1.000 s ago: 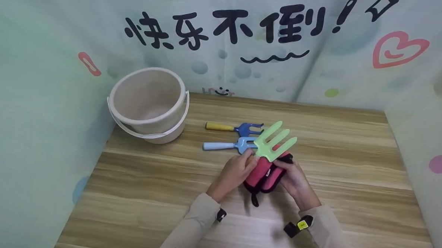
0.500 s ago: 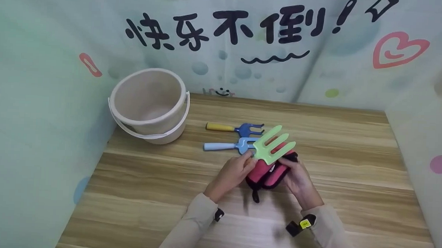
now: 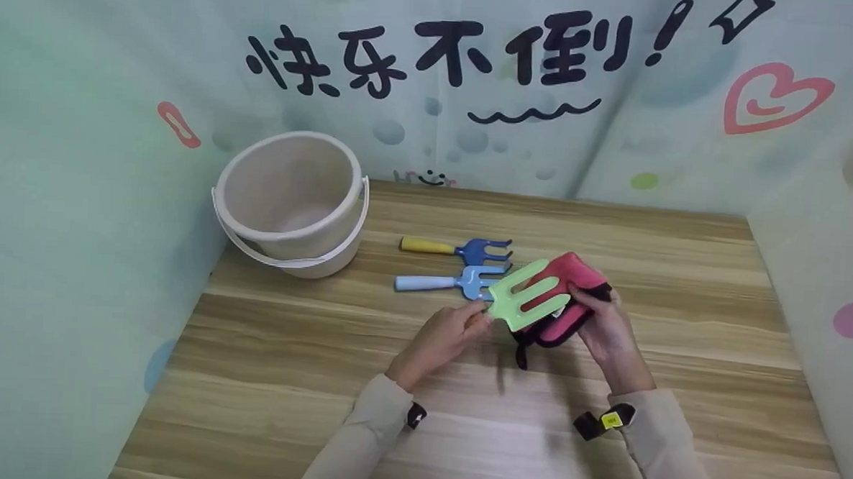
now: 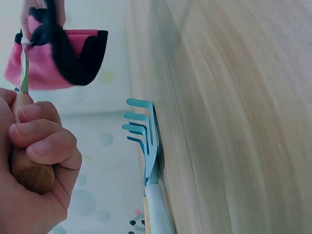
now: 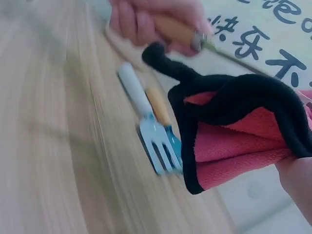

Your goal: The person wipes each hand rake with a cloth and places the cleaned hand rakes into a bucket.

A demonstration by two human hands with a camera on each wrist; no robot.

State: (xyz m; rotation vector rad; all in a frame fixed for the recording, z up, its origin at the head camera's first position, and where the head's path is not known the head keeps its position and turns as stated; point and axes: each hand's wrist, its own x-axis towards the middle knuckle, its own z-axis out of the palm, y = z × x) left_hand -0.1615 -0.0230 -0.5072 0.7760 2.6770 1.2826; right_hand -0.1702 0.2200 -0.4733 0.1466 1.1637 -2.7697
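Head view: left hand [image 3: 442,341] grips a green fork [image 3: 512,311], right hand [image 3: 615,345] a pink cloth [image 3: 568,326]. A bucket [image 3: 329,238] stands at the table [image 3: 717,331]'s back-left corner.

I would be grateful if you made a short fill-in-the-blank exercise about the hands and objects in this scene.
1. The left hand grips the green fork, whose handle is made of ____.
2. The right hand holds a pink cloth item edged in ____.
3. In the head view, the dark blue fork has a ____ handle.
4. There, the white bucket stands to its ____.

Missing words: wood; black; yellow; left.
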